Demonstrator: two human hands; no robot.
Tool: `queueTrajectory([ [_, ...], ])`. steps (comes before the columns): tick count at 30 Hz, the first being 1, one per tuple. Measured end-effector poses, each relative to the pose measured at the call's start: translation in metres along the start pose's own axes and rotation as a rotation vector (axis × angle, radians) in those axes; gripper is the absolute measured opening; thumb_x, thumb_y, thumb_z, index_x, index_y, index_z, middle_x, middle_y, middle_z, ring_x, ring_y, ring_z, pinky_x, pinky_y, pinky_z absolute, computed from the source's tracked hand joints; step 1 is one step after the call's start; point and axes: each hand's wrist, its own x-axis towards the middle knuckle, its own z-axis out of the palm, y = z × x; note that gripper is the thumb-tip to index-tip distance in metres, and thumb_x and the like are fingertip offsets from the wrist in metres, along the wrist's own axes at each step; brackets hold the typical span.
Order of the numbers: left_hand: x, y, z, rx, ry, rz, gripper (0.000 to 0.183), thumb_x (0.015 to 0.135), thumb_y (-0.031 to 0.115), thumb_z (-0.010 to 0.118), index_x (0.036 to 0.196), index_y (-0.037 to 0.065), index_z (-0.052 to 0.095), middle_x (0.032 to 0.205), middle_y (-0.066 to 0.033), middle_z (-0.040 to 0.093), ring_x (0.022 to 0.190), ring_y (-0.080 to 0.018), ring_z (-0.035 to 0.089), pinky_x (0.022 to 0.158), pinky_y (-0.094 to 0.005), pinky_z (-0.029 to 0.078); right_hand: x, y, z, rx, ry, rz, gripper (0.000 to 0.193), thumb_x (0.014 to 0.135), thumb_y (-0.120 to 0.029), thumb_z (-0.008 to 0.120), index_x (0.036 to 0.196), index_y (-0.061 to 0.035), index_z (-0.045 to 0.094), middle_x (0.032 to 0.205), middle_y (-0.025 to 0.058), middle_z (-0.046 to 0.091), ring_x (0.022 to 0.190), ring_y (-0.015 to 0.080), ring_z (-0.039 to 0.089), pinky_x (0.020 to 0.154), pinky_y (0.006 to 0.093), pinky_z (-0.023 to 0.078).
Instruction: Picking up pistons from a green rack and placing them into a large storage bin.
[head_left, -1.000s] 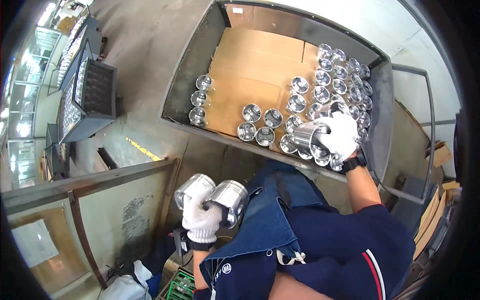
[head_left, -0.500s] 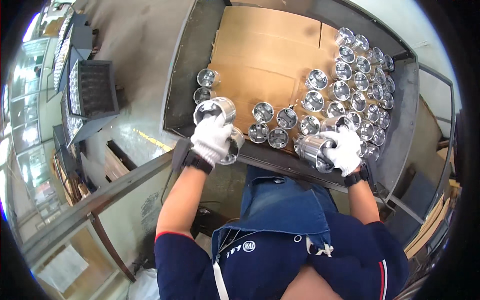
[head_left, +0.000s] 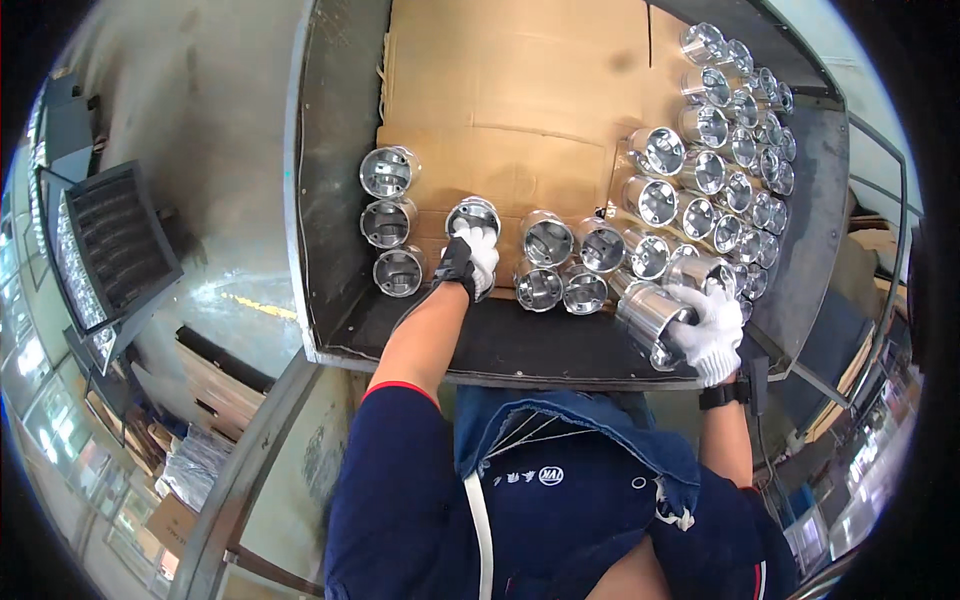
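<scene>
My left hand, in a white knit glove, closes on a shiny metal piston above the cardboard near the box's front side. Its fingers partly hide the piston, and I cannot tell whether it touches the cardboard. Left of that hand, several pistons stand in a column, among them a piston beside my wrist. My right hand, also gloved, grips a tilted piston at the front right. Another piston touches or lies just beyond its fingers; whether it is held too is unclear.
A dark-walled box lined with a cardboard sheet holds the pistons. Packed rows of pistons fill its right side. A small cluster of pistons stands between my hands. A dark rack stands on the floor at left.
My left hand has moved right and away from the left wall with a piston. One more piston now stands in the left column. My right hand still grips its piston; the view has shifted.
</scene>
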Motion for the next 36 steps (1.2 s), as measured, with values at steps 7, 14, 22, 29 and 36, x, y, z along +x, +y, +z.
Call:
queueTrajectory([
  [7,-0.016,0.003,0.013,-0.102,0.259,-0.034,0.039,0.081,0.023,0.064,0.117,0.008,0.067,0.115,-0.0134,0.060,0.113,-0.0317,0.055,0.099,-0.0566,0.038,0.091,-0.075,0.043,-0.093,-0.027,-0.254,0.040,0.065,-0.026,0.077,0.105,-0.0266,0.078,0.101,0.0135,0.066,0.090,0.0339,0.065,0.073,0.0430,0.053],
  [14,-0.137,-0.023,-0.061,-0.613,0.588,-0.326,0.037,0.079,0.015,0.068,0.113,0.002,0.064,0.108,-0.0149,0.062,0.105,-0.0353,0.059,0.093,-0.0473,0.050,0.178,-0.145,0.071,-0.163,-0.059,-0.430,0.036,0.072,-0.033,0.071,0.106,-0.0234,0.075,0.096,0.0092,0.069,0.094,0.0291,0.064,0.081,0.0431,0.053],
  [22,-0.209,0.009,-0.017,-0.517,0.672,-0.615,0.024,0.077,0.019,0.073,0.096,0.004,0.072,0.087,-0.0090,0.068,0.084,-0.0291,0.067,0.087,-0.0517,0.054,0.266,-0.231,0.140,-0.183,-0.073,-0.545,0.038,0.078,-0.031,0.067,0.116,-0.0304,0.072,0.111,0.0088,0.069,0.108,0.0282,0.062,0.089,0.0445,0.051],
  [29,-0.202,0.007,-0.022,-0.600,0.597,-0.630,0.024,0.078,0.020,0.072,0.096,0.004,0.073,0.088,-0.0091,0.069,0.087,-0.0289,0.069,0.088,-0.0519,0.055,0.338,-0.292,0.206,-0.354,0.033,-0.674,0.020,0.086,-0.022,0.058,0.098,-0.0204,0.074,0.091,0.0116,0.073,0.079,0.0294,0.069,0.066,0.0401,0.055],
  [36,-0.197,-0.001,-0.029,-0.611,0.353,-0.611,0.046,0.079,0.031,0.071,0.117,0.004,0.068,0.090,-0.0125,0.068,0.084,-0.0313,0.067,0.082,-0.0463,0.053,0.328,-0.281,0.219,-0.238,0.310,-0.795,0.054,0.085,-0.025,0.063,0.139,-0.0259,0.057,0.126,0.0168,0.063,0.105,0.0321,0.066,0.084,0.0445,0.055],
])
